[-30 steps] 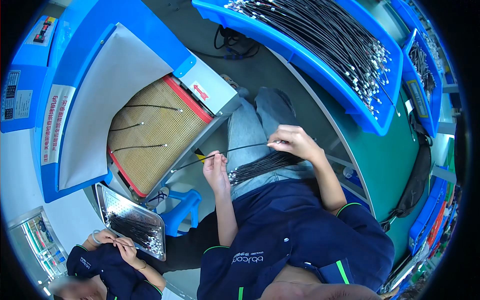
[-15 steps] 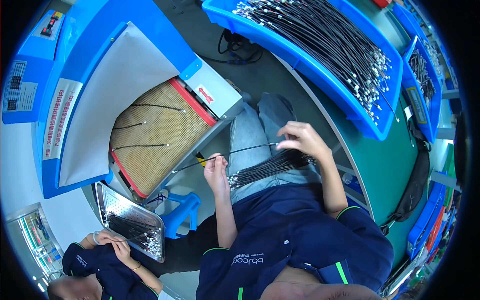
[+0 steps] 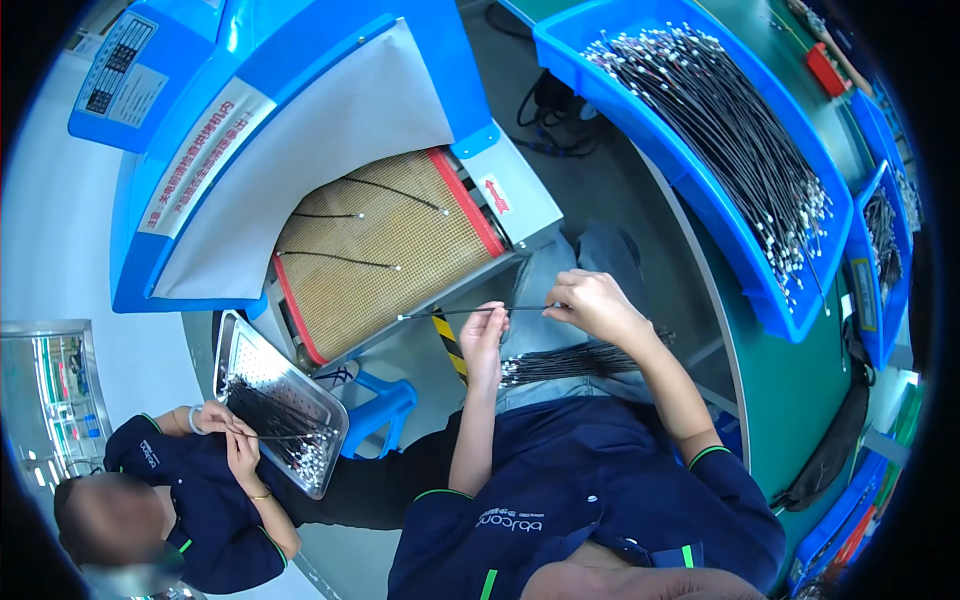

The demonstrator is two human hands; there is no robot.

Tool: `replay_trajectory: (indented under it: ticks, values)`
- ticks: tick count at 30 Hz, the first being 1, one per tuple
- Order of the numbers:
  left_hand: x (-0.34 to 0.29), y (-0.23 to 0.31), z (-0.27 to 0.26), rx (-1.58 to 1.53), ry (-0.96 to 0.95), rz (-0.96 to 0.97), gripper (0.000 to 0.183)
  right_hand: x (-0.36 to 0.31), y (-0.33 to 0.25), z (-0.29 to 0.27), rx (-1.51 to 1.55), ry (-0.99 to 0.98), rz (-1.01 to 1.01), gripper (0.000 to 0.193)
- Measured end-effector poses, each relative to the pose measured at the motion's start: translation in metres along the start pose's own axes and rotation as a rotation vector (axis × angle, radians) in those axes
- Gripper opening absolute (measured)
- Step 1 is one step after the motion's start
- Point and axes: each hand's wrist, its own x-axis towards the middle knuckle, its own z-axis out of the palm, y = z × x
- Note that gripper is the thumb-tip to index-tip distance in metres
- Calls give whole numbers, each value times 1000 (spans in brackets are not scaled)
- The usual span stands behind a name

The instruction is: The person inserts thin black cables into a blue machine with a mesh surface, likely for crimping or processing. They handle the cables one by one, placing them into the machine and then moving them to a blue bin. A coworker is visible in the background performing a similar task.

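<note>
A thin black cable with small end connectors is stretched level between my hands, above my lap. My left hand pinches it partway along, and its left end sticks out past the fingers. At the right, my right hand is closed on the cable, its end hidden behind the fingers. Below, a bundle of black cables with white ends lies across my thighs; my right forearm covers part of it.
Ahead-left, a blue machine has a mesh conveyor belt carrying several cables. A blue bin full of cables stands on the green table at right. A co-worker handles a cable beside a metal tray. A blue stool stands between us.
The view has turned, shifting the scene rightward. My right hand, its fingers apart at the cable's right end before, is now closed on it. My left hand keeps its pinch.
</note>
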Motion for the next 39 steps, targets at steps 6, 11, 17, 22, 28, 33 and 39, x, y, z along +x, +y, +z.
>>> replay_trajectory:
  ticks: [6,11,17,22,28,33,39]
  values:
    - [-1,17,6,47,-101,-154,19,17,1,7,-1,-10,33,15]
    - [-33,53,28,67,-600,-188,14,58,5,28,85,61,30,14]
    - [-92,139,99,-144,-1476,87,13,121,-8,56,100,107,40,11]
    - [-132,129,126,-380,-1629,177,10,160,-12,76,85,122,31,10]
    - [-145,123,126,-426,-1682,225,10,177,-8,95,14,75,75,11]
    - [-151,122,130,-424,-1713,231,11,178,-7,100,2,96,95,12]
    - [-158,121,136,-396,-1749,229,11,177,-11,92,36,112,92,18]
